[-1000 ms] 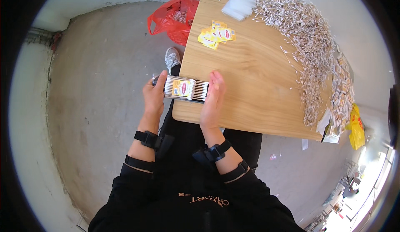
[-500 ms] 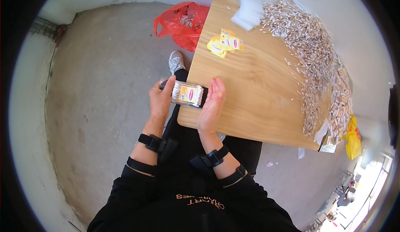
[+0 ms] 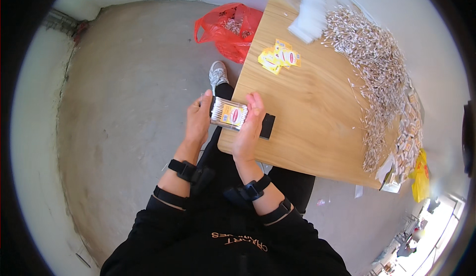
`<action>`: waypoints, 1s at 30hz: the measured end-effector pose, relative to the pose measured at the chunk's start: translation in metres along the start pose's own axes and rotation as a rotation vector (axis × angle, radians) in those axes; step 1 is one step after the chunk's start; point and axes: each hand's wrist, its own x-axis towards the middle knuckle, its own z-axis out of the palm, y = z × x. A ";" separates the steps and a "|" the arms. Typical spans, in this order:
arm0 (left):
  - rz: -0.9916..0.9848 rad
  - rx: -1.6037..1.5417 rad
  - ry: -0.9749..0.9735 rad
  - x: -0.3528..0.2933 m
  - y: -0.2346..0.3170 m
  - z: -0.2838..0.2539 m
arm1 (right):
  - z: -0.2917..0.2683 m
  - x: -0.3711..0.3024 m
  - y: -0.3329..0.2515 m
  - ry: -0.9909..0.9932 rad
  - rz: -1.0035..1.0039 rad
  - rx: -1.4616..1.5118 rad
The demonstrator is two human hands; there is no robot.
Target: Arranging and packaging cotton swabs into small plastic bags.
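A clear plastic pack of cotton swabs (image 3: 229, 114), with a yellow card on top of the white sticks, is held level over the table's near left corner. My left hand (image 3: 199, 118) is closed on the pack's left end, the thumb along its edge. My right hand (image 3: 249, 129) has its fingers stretched upward and lays its palm side against the pack's right end. Just right of that hand, a flat black block (image 3: 267, 126) lies on the table, partly hidden by the hand.
The wooden table (image 3: 312, 112) carries yellow cards (image 3: 280, 57), clear plastic sleeves (image 3: 310, 16), a long heap of loose cotton swabs (image 3: 374, 58) and a pile of small packs (image 3: 409, 132). A red bag (image 3: 225, 35) with swabs stands left of the table; a yellow bag (image 3: 420, 179) hangs at right.
My right hand has come left against the pack's end, and the black block now shows on its right side. My left hand keeps its hold. The whole view has shifted slightly.
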 end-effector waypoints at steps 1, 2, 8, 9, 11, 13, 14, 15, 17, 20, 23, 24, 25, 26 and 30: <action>-0.007 0.044 -0.005 0.003 -0.001 -0.001 | 0.000 0.000 -0.002 -0.001 0.005 0.029; -0.003 0.042 0.001 0.005 -0.001 -0.005 | 0.001 0.000 -0.003 -0.008 0.007 0.030; 0.080 0.239 -0.037 0.005 0.001 -0.010 | 0.008 -0.002 -0.013 -0.041 0.045 -0.107; 0.105 0.233 -0.009 0.003 0.000 -0.008 | 0.006 -0.002 -0.011 -0.056 0.029 -0.112; 0.126 0.216 0.036 0.000 0.001 -0.004 | 0.000 -0.002 0.000 -0.078 0.018 -0.111; 0.058 0.180 0.024 -0.008 0.009 -0.003 | -0.002 0.002 0.007 -0.028 -0.011 -0.043; -0.012 0.142 0.001 -0.012 0.015 -0.006 | -0.003 0.005 0.005 -0.022 -0.031 -0.038; 0.014 0.251 -0.070 -0.003 0.003 -0.028 | -0.004 0.003 0.004 -0.018 -0.008 0.021; 0.002 0.090 -0.021 -0.006 -0.002 -0.052 | 0.001 0.002 -0.004 -0.018 0.011 0.074; -0.043 -0.065 0.023 -0.026 -0.001 -0.034 | 0.000 0.003 -0.003 -0.024 -0.033 0.055; -0.063 -0.093 -0.027 -0.033 -0.008 -0.007 | -0.003 0.002 -0.003 -0.049 -0.019 0.083; -0.053 -0.121 -0.082 -0.033 -0.011 -0.003 | -0.004 0.002 -0.002 -0.034 -0.004 0.129; -0.098 -0.293 -0.033 -0.028 -0.012 0.002 | -0.007 0.005 -0.001 -0.018 0.006 0.175; -0.101 -0.300 -0.043 -0.028 -0.013 0.002 | -0.010 0.006 -0.002 -0.016 -0.003 0.166; -0.084 -0.284 -0.029 -0.023 -0.021 -0.003 | -0.010 0.005 0.000 -0.024 0.014 0.101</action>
